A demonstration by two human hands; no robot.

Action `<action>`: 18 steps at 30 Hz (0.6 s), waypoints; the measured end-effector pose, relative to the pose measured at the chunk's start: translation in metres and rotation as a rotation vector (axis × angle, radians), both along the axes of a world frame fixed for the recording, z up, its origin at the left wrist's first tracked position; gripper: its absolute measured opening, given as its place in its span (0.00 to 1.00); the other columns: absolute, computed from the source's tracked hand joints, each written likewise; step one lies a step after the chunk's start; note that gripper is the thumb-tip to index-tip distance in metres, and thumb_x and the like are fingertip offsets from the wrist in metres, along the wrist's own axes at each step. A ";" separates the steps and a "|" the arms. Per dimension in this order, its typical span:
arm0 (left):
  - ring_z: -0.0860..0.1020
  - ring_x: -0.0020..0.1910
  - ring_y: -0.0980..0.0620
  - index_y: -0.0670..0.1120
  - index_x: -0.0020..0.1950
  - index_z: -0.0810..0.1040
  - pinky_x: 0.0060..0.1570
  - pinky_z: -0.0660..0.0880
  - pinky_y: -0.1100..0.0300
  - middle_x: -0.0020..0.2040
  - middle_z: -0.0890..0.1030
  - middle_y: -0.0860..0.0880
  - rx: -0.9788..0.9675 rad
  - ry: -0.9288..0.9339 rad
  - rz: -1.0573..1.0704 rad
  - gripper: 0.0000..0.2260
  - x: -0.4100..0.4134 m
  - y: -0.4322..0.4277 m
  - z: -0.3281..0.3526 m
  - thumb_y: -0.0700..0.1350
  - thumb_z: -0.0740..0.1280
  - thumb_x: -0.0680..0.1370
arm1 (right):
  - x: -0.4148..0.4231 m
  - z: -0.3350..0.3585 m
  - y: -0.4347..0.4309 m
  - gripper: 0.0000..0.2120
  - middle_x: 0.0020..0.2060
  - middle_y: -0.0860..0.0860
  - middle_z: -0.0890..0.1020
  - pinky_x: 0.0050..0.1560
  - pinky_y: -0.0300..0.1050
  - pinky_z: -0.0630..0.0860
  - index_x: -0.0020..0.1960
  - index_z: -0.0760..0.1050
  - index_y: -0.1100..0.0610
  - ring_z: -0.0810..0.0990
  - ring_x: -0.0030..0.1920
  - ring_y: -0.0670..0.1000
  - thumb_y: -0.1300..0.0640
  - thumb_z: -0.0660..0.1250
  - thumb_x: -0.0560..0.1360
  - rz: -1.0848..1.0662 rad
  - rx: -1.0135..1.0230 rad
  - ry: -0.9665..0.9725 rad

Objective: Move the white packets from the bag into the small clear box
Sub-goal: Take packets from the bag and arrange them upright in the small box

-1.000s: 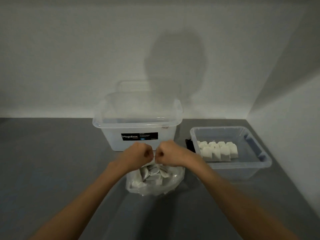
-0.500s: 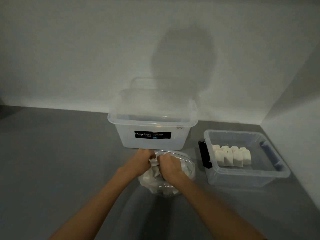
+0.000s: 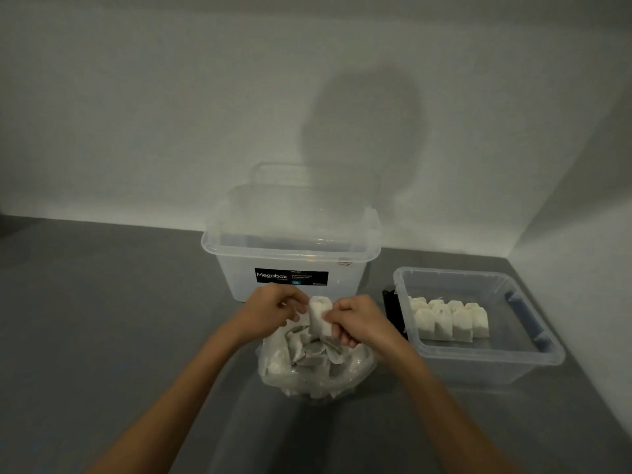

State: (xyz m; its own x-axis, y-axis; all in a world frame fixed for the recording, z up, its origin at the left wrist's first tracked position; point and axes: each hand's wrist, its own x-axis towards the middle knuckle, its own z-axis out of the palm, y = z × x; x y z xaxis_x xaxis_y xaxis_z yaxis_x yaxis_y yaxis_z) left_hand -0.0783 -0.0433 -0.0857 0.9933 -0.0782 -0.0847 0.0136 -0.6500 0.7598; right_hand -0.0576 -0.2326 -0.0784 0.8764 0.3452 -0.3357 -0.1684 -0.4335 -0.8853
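From the head camera, both hands are meeting just above the open mouth of the bag (image 3: pixel 316 366), which is sitting on the grey table (image 3: pixel 102 319) in front of the big box (image 3: pixel 290 254). The right hand (image 3: pixel 362 319) is pinching a white packet (image 3: pixel 319 318) between thumb and curled fingers, gripping it along its right edge and lower end, and is holding it upright over the bag. The left hand (image 3: pixel 273 311) is sitting just beside the packet's left edge with its fingers curled inward; its fingertips are touching or nearly touching the packet, and I cannot tell whether it is actually gripping it. Below the hands, the bag is lying crumpled and open, showing a loose heap of packets (image 3: pixel 307 354) inside. The big box is standing behind the hands, lidded, translucent, and wearing a black label reading "Megabox" on its front wall. To the right, the small box (image 3: pixel 478 357) is sitting lidless near the corner where the two walls meet, well apart from the held packet. Inside it, a row of packets (image 3: pixel 448 319) is standing upright, packed side by side toward the left half of the floor. A black latch (image 3: pixel 393 309) is showing on the small box's left end, and a blue one (image 3: pixel 523 316) on its right end.
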 end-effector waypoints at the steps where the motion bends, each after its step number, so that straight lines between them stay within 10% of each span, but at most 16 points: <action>1: 0.82 0.43 0.54 0.44 0.55 0.79 0.44 0.79 0.61 0.47 0.84 0.49 -0.063 0.002 0.013 0.14 0.000 -0.002 0.004 0.31 0.59 0.78 | 0.001 0.005 -0.003 0.13 0.24 0.50 0.77 0.22 0.35 0.67 0.33 0.75 0.57 0.70 0.21 0.44 0.61 0.66 0.76 -0.001 0.027 0.024; 9: 0.82 0.44 0.54 0.47 0.55 0.81 0.44 0.78 0.60 0.47 0.84 0.47 -0.404 -0.024 0.029 0.09 0.003 -0.014 0.030 0.48 0.66 0.78 | 0.003 0.024 -0.007 0.14 0.24 0.50 0.76 0.25 0.37 0.67 0.33 0.74 0.57 0.69 0.22 0.45 0.57 0.67 0.76 0.052 0.117 0.016; 18: 0.80 0.48 0.56 0.49 0.57 0.80 0.46 0.77 0.61 0.49 0.84 0.51 -0.472 0.024 -0.055 0.11 -0.002 0.002 0.037 0.42 0.60 0.82 | 0.005 0.019 0.002 0.13 0.26 0.50 0.75 0.28 0.38 0.68 0.33 0.73 0.56 0.70 0.25 0.45 0.56 0.67 0.77 0.157 0.143 0.021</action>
